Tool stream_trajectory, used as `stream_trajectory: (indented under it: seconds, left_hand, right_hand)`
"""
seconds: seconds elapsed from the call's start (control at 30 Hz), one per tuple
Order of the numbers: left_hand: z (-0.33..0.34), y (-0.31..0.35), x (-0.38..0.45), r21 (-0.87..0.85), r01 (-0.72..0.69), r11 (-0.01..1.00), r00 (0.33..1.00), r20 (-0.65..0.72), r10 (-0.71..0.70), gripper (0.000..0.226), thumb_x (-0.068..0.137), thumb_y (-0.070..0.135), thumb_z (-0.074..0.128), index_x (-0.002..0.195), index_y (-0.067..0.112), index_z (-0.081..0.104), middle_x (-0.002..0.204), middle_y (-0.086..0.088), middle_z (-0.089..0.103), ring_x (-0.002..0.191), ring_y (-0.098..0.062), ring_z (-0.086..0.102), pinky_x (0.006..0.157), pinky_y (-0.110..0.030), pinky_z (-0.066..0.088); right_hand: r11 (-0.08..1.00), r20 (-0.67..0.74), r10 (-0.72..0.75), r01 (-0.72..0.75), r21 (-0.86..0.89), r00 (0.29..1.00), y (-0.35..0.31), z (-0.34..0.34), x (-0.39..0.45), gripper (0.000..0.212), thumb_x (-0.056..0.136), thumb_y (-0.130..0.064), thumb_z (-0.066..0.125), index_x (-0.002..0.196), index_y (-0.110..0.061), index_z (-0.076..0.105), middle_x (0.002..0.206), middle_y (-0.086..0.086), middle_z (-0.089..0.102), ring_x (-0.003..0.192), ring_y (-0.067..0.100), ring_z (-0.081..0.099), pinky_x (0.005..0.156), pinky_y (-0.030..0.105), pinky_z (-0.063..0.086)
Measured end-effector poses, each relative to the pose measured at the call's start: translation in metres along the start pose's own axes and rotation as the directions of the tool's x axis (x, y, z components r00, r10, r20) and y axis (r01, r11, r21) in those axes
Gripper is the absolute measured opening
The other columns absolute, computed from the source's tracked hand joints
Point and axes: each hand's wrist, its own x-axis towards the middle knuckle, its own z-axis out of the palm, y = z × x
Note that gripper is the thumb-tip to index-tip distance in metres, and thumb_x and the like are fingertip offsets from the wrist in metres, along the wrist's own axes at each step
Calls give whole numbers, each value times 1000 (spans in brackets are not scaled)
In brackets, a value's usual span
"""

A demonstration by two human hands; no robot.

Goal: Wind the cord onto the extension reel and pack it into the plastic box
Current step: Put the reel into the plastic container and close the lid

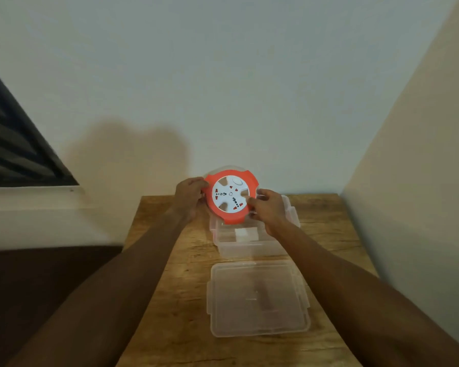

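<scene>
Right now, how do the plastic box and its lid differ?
The plastic box sits farther back on the table; the lid lies nearer, apart from it. The box is deep and open-topped, with the orange reel held over it by the left hand and right hand; the lid is flat, with nothing over it. Both are clear plastic.

You see a round orange plastic extension reel (231,197) with a white socket face, a clear colourless plastic box (249,243), and a brown wood-grain table (175,300).
</scene>
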Motion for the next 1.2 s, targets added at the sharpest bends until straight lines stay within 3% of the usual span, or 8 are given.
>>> stream_trajectory:
  seconds: [0.13,0.23,0.37,0.53,0.67,0.8,0.97,1.2]
  left_hand:
    - [50,-17,-6,36,38,999,992,121,-42,15,96,6,59,89,17,66,85,0,66,73,-12,67,70,-28,55]
    - [77,-35,-11,34,50,998,991,121,-54,10,89,1,64,89,10,67,87,-9,68,78,-22,68,68,-32,53]
    - [85,-53,-13,71,95,993,991,88,-101,30,89,-3,66,118,7,66,106,-12,74,88,-24,72,61,-31,58]
    - [85,-61,-10,162,75,984,995,52,-85,45,85,-13,62,127,4,65,112,-13,72,86,-21,70,60,-29,57]
    - [89,-69,-14,281,24,959,1000,9,-28,48,85,-13,62,130,6,65,118,-10,68,85,-17,67,57,-24,54]
    - [90,-80,-16,469,-103,877,994,15,108,35,86,-7,67,117,8,70,122,-14,67,103,-32,69,77,-37,63]
    - [93,-90,-21,673,-246,698,959,67,274,32,88,-4,70,118,6,74,117,-12,72,111,-27,67,95,-41,61]
    - [98,-101,-25,826,-196,529,979,134,153,64,89,7,76,148,9,51,146,-12,58,134,-31,55,115,-44,46]
  right_hand:
    - [996,-14,80,-81,-40,997,5,-47,9,40,81,-6,71,119,-5,60,95,15,72,70,26,70,64,40,58]
    - [989,-37,96,-99,-112,995,9,-71,13,20,77,-5,72,96,-1,68,83,13,72,64,18,65,53,27,48]
    - [932,-21,19,-26,-362,1000,13,-88,18,13,71,-11,82,81,-8,74,72,2,72,66,14,68,44,19,47]
    - [753,129,28,63,-655,991,10,-84,27,37,75,-23,82,108,-10,69,92,5,73,81,20,70,74,38,61]
    - [697,186,63,90,-711,981,12,-75,26,68,79,-20,80,138,-13,48,108,9,69,71,18,70,55,31,61]
    - [636,185,98,82,-767,978,16,-69,26,49,86,-22,74,130,-10,56,103,9,70,72,20,70,60,32,62]
    - [576,195,167,65,-815,966,24,-60,27,28,91,-16,68,117,-6,64,88,6,66,75,20,70,59,25,58]
    - [504,220,196,95,-859,956,30,-51,31,21,90,-15,67,110,-7,67,90,7,69,84,22,70,71,27,59]
